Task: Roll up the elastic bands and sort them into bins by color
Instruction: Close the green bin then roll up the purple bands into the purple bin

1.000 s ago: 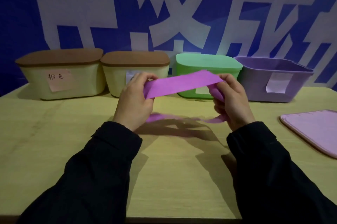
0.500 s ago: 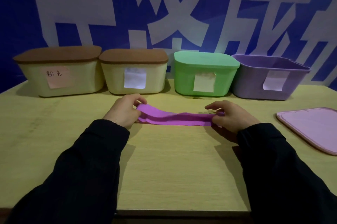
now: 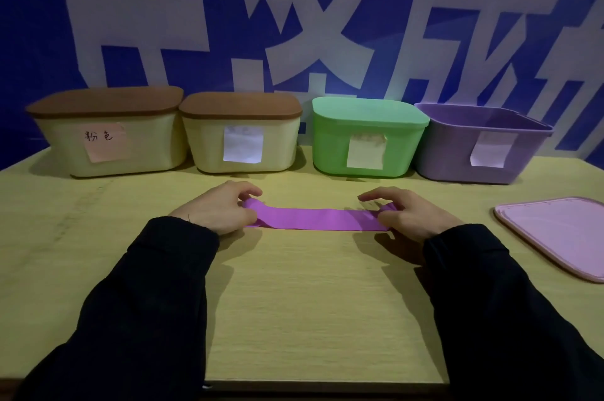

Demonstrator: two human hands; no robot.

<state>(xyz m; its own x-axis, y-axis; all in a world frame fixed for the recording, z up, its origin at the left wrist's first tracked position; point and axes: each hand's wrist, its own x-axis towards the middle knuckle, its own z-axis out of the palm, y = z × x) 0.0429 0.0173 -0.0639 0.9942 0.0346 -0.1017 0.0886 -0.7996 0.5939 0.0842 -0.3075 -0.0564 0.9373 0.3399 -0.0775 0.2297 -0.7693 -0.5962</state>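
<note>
Cream bin (image 3: 111, 142) | pink note (image 3: 104, 141) reads 粉色 | other labels blank

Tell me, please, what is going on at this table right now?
A person is working on a purple elastic band that lies flat and stretched out on the wooden table. The left hand pinches one end and the right hand pinches the other; rolling has not begun. Behind it stand four labelled bins. Only the purple bin is open, and a pink lid lies on the table at the right.
</note>
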